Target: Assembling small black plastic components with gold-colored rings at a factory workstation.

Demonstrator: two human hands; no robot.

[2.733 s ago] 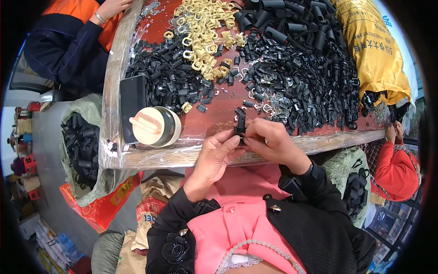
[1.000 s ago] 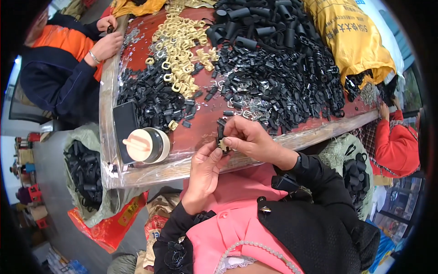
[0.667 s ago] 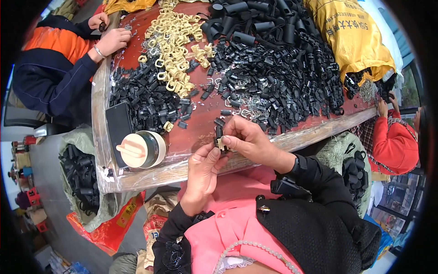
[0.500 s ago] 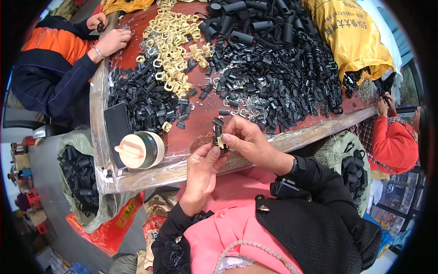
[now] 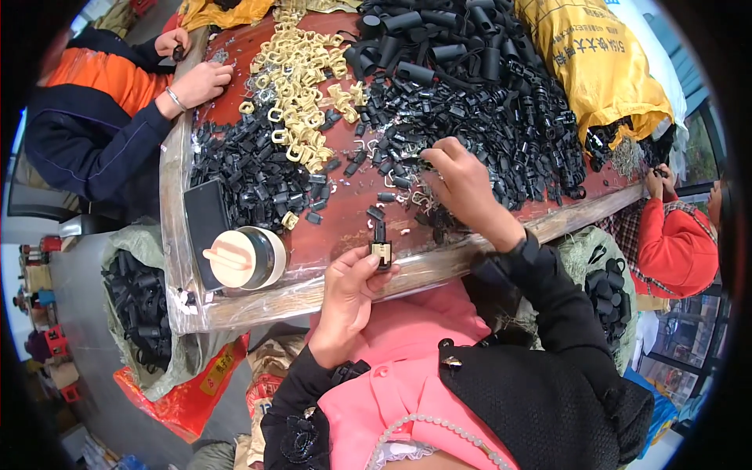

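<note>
My left hand pinches a black plastic buckle part with a cream insert seated in it. The buckle part is upright, just above the table's near edge, and a narrow black piece extends from its far end. My right hand is over the small bent metal clips, its thumb and forefinger apart at the edge of the heap. Nothing shows between those fingertips. Beyond it spreads a large pile of small black plastic parts.
Cream plastic loops run down the table's middle. Left of them lie more black pieces, a dark phone and a lidded jar. A yellow sack stands at right. Co-workers sit at left and right.
My right hand has left the buckle part and moved up and right to the metal clips. My left hand still holds the buckle part, whose cream insert now shows.
</note>
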